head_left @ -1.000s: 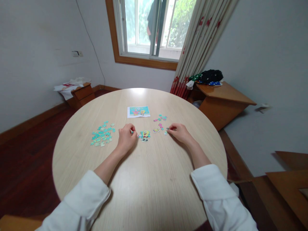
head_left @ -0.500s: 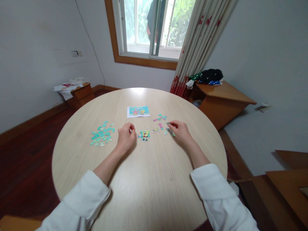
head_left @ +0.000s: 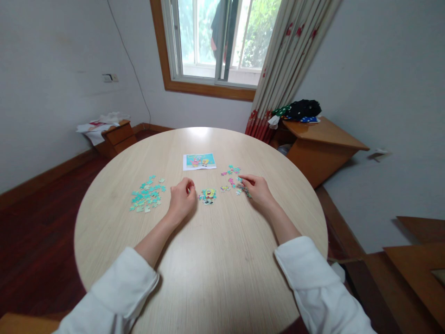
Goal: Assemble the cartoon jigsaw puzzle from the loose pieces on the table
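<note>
My left hand rests on the table with its fingers curled closed. Whether anything is inside them is hidden. Just to its right lies a small joined block of jigsaw pieces showing a yellow cartoon figure. Over the loose pieces on the right, my right hand pinches a small jigsaw piece between thumb and forefinger. Near those fingertips are pink and teal pieces, a small yellowish cluster and darker pieces partly covered by the hand.
A spread heap of teal and pale green pieces lies left of my left hand. Behind the block is a printed picture sheet. The round wooden table stands before a window, with a cabinet at right.
My right hand has shifted slightly left, and its fingertips with the piece are now closer to the pink pieces. The left hand stays where it was.
</note>
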`<state>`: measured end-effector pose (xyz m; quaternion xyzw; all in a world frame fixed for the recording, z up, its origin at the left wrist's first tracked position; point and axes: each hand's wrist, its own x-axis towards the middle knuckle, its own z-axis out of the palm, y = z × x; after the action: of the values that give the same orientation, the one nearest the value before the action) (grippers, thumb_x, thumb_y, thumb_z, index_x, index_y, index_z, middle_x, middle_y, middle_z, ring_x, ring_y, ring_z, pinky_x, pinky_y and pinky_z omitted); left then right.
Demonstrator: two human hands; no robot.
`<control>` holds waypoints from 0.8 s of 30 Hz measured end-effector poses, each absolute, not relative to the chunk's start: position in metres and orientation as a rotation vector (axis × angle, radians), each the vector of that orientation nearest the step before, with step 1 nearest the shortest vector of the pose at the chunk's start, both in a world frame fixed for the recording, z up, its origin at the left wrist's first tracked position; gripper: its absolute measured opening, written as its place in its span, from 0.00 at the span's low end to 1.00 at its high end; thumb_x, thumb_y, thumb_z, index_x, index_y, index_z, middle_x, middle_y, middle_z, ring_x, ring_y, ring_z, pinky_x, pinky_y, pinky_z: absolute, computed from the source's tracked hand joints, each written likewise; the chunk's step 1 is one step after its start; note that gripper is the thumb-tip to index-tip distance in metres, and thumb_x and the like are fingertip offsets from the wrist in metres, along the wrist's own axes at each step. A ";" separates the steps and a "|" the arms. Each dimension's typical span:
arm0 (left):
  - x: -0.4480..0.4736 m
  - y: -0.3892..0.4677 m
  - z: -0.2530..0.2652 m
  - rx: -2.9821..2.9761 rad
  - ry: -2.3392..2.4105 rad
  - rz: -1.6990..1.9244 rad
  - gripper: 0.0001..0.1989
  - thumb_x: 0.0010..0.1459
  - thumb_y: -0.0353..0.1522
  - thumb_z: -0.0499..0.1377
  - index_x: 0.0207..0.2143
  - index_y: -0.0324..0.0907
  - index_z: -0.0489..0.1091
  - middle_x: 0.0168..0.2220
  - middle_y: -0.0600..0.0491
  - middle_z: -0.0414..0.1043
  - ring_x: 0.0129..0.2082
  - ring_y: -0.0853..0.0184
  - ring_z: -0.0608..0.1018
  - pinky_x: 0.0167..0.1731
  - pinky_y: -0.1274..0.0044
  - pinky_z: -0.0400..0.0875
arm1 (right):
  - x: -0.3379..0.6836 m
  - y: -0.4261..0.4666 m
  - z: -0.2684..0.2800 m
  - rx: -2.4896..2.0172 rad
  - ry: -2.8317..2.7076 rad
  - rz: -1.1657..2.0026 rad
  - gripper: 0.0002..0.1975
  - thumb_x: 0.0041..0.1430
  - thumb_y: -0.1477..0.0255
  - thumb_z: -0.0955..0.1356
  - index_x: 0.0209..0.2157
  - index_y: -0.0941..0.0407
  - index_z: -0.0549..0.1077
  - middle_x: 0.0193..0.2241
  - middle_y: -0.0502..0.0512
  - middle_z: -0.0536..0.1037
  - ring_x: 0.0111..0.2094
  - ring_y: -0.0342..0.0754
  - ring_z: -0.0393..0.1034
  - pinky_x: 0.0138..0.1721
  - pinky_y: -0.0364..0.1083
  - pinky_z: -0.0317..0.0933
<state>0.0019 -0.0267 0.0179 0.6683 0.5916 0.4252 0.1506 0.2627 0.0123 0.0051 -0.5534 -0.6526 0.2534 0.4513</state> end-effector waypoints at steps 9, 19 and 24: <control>0.004 -0.028 0.017 1.975 1.570 1.226 0.05 0.53 0.29 0.53 0.29 0.40 0.69 0.26 0.53 0.71 0.26 0.69 0.71 0.31 0.76 0.64 | 0.234 -0.001 0.008 -1.246 -1.528 0.889 0.12 0.49 0.69 0.67 0.35 0.59 0.78 0.32 0.57 0.79 0.31 0.46 0.71 0.36 0.47 0.64; 0.011 -0.030 0.010 2.104 1.307 1.165 0.09 0.50 0.32 0.62 0.35 0.40 0.74 0.32 0.49 0.76 0.29 0.68 0.74 0.34 0.75 0.69 | 0.196 -0.023 0.019 -1.097 -1.465 1.244 0.11 0.42 0.67 0.71 0.28 0.59 0.76 0.21 0.51 0.75 0.23 0.42 0.68 0.27 0.43 0.61; 0.012 -0.031 0.013 2.111 1.317 1.139 0.07 0.51 0.31 0.61 0.35 0.40 0.75 0.31 0.50 0.76 0.29 0.68 0.74 0.34 0.75 0.69 | 0.192 -0.023 0.017 -1.104 -1.390 1.296 0.12 0.40 0.66 0.72 0.28 0.59 0.75 0.20 0.51 0.76 0.22 0.42 0.68 0.24 0.42 0.60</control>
<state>0.0119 -0.0310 0.0127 0.7556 0.4716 0.4076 0.2013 0.1924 -0.0232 0.0174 -0.4475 -0.5632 0.5251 0.4547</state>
